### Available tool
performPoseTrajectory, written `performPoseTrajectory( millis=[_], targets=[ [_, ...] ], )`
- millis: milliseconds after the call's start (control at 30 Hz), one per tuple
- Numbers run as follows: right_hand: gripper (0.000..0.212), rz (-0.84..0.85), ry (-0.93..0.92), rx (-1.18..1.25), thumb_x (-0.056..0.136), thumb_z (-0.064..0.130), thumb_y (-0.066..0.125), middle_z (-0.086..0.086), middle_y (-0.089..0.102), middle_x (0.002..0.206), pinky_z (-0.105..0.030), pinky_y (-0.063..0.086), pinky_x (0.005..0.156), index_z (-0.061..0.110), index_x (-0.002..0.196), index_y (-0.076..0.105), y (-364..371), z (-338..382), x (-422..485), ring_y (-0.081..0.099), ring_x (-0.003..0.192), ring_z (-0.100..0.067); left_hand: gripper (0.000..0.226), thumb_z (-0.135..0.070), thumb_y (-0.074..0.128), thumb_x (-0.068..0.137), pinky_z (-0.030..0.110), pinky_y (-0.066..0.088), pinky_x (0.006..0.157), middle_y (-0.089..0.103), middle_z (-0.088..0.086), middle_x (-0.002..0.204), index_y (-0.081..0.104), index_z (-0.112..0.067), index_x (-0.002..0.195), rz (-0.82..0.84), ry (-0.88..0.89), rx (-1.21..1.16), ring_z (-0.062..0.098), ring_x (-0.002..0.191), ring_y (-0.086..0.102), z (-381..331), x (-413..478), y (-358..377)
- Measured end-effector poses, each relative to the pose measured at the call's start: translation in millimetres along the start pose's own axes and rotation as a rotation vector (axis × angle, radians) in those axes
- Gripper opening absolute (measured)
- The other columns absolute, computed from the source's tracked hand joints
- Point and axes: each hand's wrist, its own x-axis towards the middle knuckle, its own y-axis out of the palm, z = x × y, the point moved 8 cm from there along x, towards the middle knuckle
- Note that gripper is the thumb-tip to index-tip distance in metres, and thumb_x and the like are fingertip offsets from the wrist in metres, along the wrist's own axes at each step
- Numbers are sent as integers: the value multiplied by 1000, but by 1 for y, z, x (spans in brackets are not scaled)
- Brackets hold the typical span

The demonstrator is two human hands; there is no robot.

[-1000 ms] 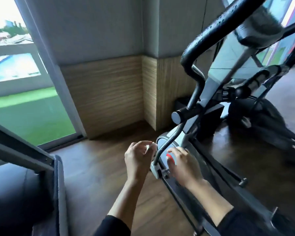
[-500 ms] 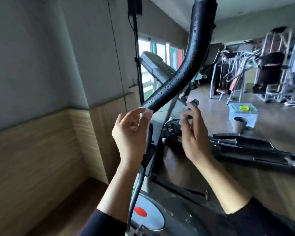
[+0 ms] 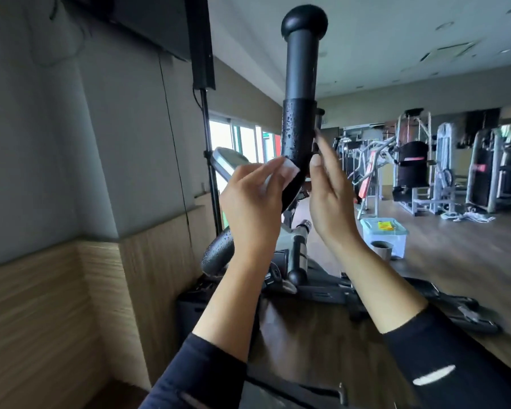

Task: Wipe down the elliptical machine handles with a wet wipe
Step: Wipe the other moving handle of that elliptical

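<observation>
Containers, placed relative to the upright black handle: a clear plastic tub is sitting on the wood floor to the lower right of the handle, well apart from it, with a yellow packet lying at its top; I cannot tell whether the packet is inside the tub or resting on its lid. A dark, round cup-like thing is standing just in front of the tub, touching or nearly touching it; its contents are not visible.

My left hand is reaching up to the left side of the handle, at the bend below its wet, beaded section. My thumb and fingertips are pinched closed on a small white wet wipe, and the wipe is pressing against the handle's left edge.

My right hand is raised on the right side of the handle with its fingers straight and close together, not curled around anything; the thumb is lying against or just beside the handle's right edge, and I cannot tell whether the fingertips are touching it.

The handle is rising above both hands to a rounded knob. A second, droplet-covered handle is lying low, below and left of the upright one, beside my left forearm.
</observation>
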Motion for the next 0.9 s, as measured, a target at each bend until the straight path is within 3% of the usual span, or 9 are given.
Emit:
performPoseTrajectory(
  millis=[100, 200, 400, 467, 533, 600, 700, 800, 900],
  targets=[
    [41, 32, -62, 41, 104, 16, 35, 28, 37, 137, -11, 30, 106, 24, 144, 36, -2, 6, 11, 35, 128, 16, 16, -19, 76, 81, 4, 35, 62, 62, -14, 74, 77, -18, 97, -39, -43, -36, -9, 61, 52, -3, 1, 7],
    [43, 71, -90, 99, 104, 15, 39, 26, 41, 136, -10, 34, 102, 22, 146, 36, -3, 5, 21, 40, 126, 14, 13, -19, 77, 80, 8, 37, 59, 64, -10, 66, 78, -23, 92, -95, -107, -120, -2, 56, 50, -10, 10, 12],
    [47, 150, -73, 240, 102, 15, 44, 10, 62, 123, -13, 44, 81, 29, 145, 33, -1, -5, 30, 58, 89, 5, 6, -25, 79, 78, 20, 46, 59, 69, 4, 63, 75, -29, 80, -117, -126, -162, 4, 53, 52, -34, 44, 23],
    [48, 178, -81, 286, 102, 12, 44, 9, 54, 136, -12, 42, 87, 24, 147, 33, 0, -5, 32, 57, 101, 8, 7, -24, 79, 78, 20, 48, 64, 72, 5, 72, 75, -26, 83, -121, -131, -165, 4, 58, 56, -30, 37, 23],
    [48, 210, -94, 303, 102, 10, 43, 23, 49, 136, -8, 39, 91, 23, 147, 33, 0, -4, 33, 50, 118, 12, 9, -21, 80, 78, 16, 48, 66, 73, 5, 81, 75, -23, 85, -145, -127, -153, 4, 63, 58, -25, 22, 22],
    [48, 223, -106, 315, 102, 12, 43, 33, 60, 116, -11, 46, 85, 27, 146, 32, 1, -7, 33, 57, 113, 3, 10, -19, 81, 76, 19, 49, 69, 73, 3, 84, 74, -22, 83, -171, -139, -168, 5, 65, 58, -23, 16, 23],
    [48, 218, -134, 358, 101, 16, 43, 0, 68, 102, -38, 50, 67, 29, 146, 33, 1, -7, 33, 63, 80, -30, 14, -18, 82, 74, 25, 50, 68, 69, -4, 75, 71, -26, 76, -196, -154, -209, 7, 64, 56, -32, 36, 29],
    [52, 224, -135, 409, 100, 3, 43, 3, 64, 113, -10, 42, 62, 27, 144, 30, 2, -9, 33, 56, 65, 2, 15, -22, 82, 72, 31, 53, 70, 66, -4, 78, 69, -31, 73, -205, -101, -158, 10, 69, 57, -41, 49, 32],
    [54, 286, -116, 474, 100, -2, 41, 1, 61, 126, -12, 48, 77, 20, 148, 27, 6, -13, 32, 64, 89, -1, 14, -23, 81, 75, 24, 48, 69, 65, -2, 84, 69, -29, 80, -164, -81, -76, 6, 71, 55, -34, 30, 29]
  ],
)
